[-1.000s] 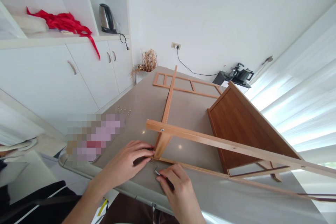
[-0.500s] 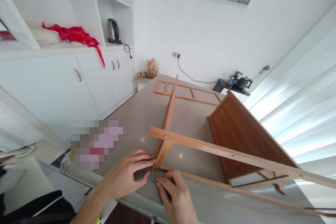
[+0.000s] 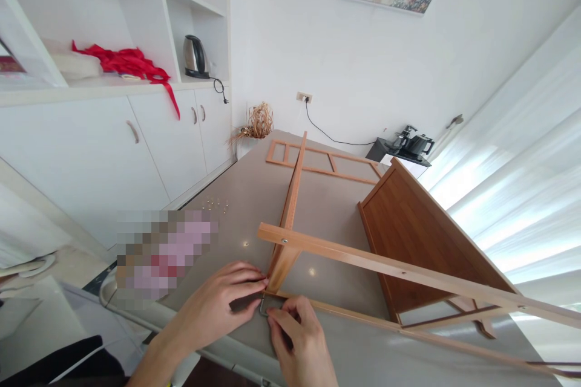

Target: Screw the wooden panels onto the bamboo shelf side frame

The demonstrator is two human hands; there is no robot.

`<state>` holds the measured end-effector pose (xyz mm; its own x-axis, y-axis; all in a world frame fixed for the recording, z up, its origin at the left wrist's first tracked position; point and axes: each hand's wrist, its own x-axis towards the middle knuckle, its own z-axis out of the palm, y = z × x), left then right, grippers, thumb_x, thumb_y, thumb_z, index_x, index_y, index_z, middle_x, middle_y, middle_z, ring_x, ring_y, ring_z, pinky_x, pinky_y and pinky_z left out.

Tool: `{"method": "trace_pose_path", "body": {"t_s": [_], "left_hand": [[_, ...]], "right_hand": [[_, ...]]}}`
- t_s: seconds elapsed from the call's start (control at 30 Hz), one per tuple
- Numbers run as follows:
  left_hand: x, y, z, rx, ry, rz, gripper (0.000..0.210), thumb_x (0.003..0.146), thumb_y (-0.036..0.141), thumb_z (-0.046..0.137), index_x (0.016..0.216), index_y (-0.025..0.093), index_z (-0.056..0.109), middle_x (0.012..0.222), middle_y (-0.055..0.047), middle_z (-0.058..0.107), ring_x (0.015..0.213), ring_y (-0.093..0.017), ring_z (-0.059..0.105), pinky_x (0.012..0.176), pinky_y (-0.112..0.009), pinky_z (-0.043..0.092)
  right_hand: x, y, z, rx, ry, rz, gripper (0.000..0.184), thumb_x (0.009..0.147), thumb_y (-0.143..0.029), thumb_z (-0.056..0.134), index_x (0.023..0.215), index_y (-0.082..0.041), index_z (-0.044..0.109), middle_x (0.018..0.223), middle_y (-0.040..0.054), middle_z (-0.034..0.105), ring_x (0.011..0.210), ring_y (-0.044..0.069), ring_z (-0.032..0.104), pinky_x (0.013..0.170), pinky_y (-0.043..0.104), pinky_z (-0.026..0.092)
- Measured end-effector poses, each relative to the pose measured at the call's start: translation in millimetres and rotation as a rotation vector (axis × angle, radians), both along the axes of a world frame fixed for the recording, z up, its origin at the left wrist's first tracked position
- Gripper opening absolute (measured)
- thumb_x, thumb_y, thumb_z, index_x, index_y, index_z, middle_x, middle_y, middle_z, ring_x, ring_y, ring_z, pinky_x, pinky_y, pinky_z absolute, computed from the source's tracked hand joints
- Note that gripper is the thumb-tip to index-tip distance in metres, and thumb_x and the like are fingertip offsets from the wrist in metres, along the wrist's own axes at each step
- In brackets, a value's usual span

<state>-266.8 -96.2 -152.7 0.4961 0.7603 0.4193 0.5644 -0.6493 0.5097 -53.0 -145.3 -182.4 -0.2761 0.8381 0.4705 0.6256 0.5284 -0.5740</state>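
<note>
A bent metal hex key [image 3: 262, 307] is at the near lower corner of a partly joined wooden frame [image 3: 363, 249]. My right hand [image 3: 299, 335] pinches its free end between thumb and fingers. My left hand [image 3: 222, 299] lies along the left side of that corner, fingers stretched out and fingertips against the wood; its thumb is apart from the index finger and close to the key. The screw the key meets is hidden. On the frame's upper rail, a metal screw head [image 3: 284, 240] shows near the left end. A brown wooden panel [image 3: 436, 236] stands at the frame's right.
A ladder-like wooden frame [image 3: 333, 163] lies at the table's far side. Several small fittings [image 3: 218, 204] are scattered on the grey table [image 3: 247, 193], beyond a blurred pinkish patch [image 3: 175, 251]. White cabinets [image 3: 91, 151] line the left; dried stems [image 3: 259, 121] stand behind the table.
My right hand has shifted slightly left with the end of the hex key, which has turned a little. My left hand stays at the corner. The view has tilted slightly.
</note>
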Motion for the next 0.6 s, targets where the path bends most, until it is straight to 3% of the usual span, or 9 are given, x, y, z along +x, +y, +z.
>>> {"method": "trace_pose_path", "body": {"t_s": [0.4, 0.6], "left_hand": [[0.5, 0.3, 0.1, -0.021, -0.032, 0.000, 0.032, 0.090, 0.011, 0.060, 0.114, 0.028, 0.072, 0.113, -0.002, 0.073, 0.112, -0.019, 0.063, 0.099, -0.034, 0.056], [0.9, -1.8, 5.9, -0.101, -0.046, -0.013, 0.025, 0.092, 0.011, 0.057, 0.106, 0.026, 0.072, 0.100, -0.004, 0.069, 0.101, -0.018, 0.062, 0.089, -0.032, 0.055]], "right_hand": [[-10.6, 0.0, -4.3, 0.107, -0.036, -0.122, 0.019, 0.095, -0.015, 0.050, 0.093, -0.022, 0.067, 0.083, 0.0039, 0.055, 0.072, 0.014, 0.059, 0.065, 0.023, 0.051], [-9.5, -2.8, -6.5, 0.121, -0.052, -0.169, 0.015, 0.093, -0.017, 0.054, 0.087, -0.024, 0.066, 0.079, 0.0035, 0.058, 0.072, 0.016, 0.061, 0.068, 0.025, 0.051]]}}
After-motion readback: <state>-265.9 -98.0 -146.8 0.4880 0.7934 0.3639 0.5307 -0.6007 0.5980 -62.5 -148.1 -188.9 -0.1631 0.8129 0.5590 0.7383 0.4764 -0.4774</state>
